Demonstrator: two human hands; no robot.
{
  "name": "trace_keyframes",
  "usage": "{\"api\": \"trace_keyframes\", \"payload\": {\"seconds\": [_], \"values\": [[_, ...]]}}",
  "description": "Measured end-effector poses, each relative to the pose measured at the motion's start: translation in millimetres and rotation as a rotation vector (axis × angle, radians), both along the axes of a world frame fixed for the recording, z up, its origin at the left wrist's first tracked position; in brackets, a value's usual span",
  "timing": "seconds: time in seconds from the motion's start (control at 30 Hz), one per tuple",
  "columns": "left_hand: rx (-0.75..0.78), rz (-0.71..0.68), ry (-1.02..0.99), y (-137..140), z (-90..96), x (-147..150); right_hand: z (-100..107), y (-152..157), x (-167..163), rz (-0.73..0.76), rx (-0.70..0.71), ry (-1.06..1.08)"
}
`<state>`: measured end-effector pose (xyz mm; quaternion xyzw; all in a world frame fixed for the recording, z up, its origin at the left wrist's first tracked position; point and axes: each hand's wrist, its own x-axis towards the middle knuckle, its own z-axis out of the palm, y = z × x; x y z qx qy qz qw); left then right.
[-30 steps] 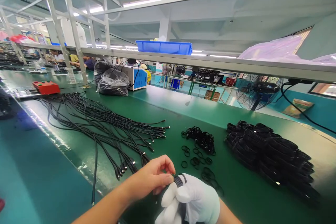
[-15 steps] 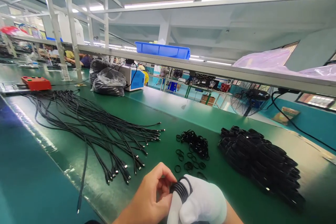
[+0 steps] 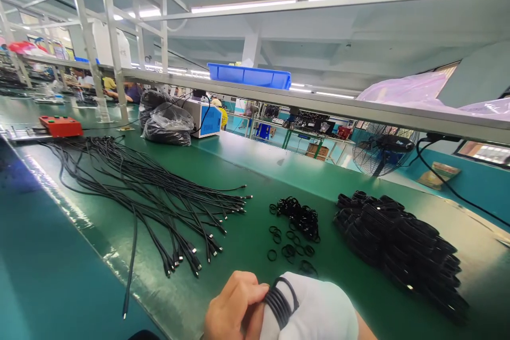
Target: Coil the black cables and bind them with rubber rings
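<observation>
At the bottom middle, a black cable point(image 3: 279, 307) lies in several side-by-side turns around the white-gloved fingers of my right hand point(image 3: 322, 308). One turn stands loose beside the others, nearer the back of the glove. My bare left hand point(image 3: 233, 308) is closed, thumb and fingers pinching the coil from its left side. The lower part of both hands is cut off by the frame. Just beyond them lie small black rubber bands point(image 3: 298, 218), some heaped and some scattered singly. Straight black cables point(image 3: 159, 191) with metal plugs spread over the bench to the left.
A high pile of coiled cables point(image 3: 398, 249) stands on the green bench point(image 3: 247, 164) at right. Farther back are an orange-red box point(image 3: 61, 126), bagged goods point(image 3: 169, 125) and a blue-white machine point(image 3: 209, 118). An overhead shelf carries a blue tray point(image 3: 249, 77). People sit far left.
My left hand has drawn in closer against the coil and its fingers have folded. The gloved right hand has turned, showing more of its back. The view has shifted slightly.
</observation>
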<state>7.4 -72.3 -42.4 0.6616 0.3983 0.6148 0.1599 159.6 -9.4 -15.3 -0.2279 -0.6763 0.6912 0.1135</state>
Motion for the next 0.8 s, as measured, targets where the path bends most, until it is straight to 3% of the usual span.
{"api": "trace_keyframes", "payload": {"seconds": [0.1,0.3,0.43,0.6,0.8], "values": [[-0.024,-0.067,0.07,5.0,7.1,-5.5,2.8,-2.2,0.4,-0.04,-0.013,0.016],[-0.17,-0.269,0.359,12.8,42.8,-18.1,-9.1,-4.2,6.9,-0.069,0.022,-0.009],[-0.135,-0.265,0.364,12.3,55.5,-17.8,-9.5,-8.4,8.5,-0.098,0.024,-0.004],[-0.135,-0.29,0.391,11.4,52.1,-13.5,22.5,-11.3,9.5,-0.147,0.069,0.016],[-0.036,-0.303,0.235,14.0,42.6,-16.6,53.0,-24.1,7.9,-0.161,0.09,0.007]]}}
